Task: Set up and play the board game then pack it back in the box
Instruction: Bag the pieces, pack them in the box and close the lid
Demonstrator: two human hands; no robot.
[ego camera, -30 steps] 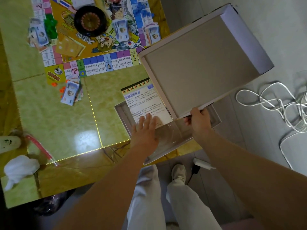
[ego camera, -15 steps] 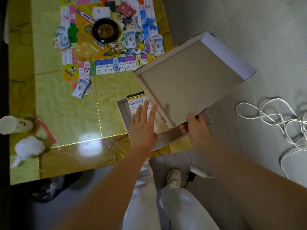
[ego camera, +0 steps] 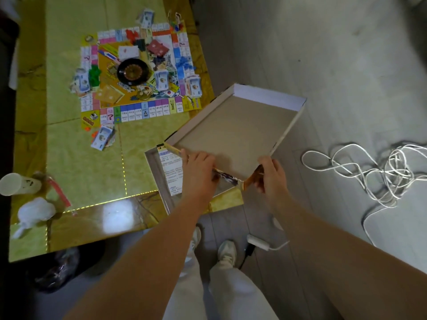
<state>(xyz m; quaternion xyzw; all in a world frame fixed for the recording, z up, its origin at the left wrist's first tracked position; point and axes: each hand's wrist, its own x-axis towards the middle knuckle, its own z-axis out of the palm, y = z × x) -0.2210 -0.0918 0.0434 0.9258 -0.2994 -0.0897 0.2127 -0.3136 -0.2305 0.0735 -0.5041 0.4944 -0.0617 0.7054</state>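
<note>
I hold the box lid (ego camera: 235,132) upside down, its brown inside facing me, over the table's right edge. My left hand (ego camera: 198,172) grips its near left rim and my right hand (ego camera: 270,174) grips its near right corner. Under the lid lies the grey box base (ego camera: 154,174) with a printed instruction sheet (ego camera: 171,172) in it. The game board (ego camera: 136,72) lies spread further back on the table, with a black roulette wheel (ego camera: 132,72), stacks of paper money (ego camera: 160,80), cards and coloured tokens on it. A loose money stack (ego camera: 102,138) lies in front of the board.
The yellow-green table (ego camera: 76,162) ends just before my legs. A paper cup (ego camera: 17,184), a red-pink straw (ego camera: 59,189) and a crumpled white tissue (ego camera: 34,211) sit at its near left. White cable (ego camera: 360,174) tangles on the grey floor at right; a charger (ego camera: 257,242) lies by my shoes.
My left hand left the instruction sheet and took hold of the lid's near rim. The lid came down flatter and nearer to me, and the view pulled back from the table.
</note>
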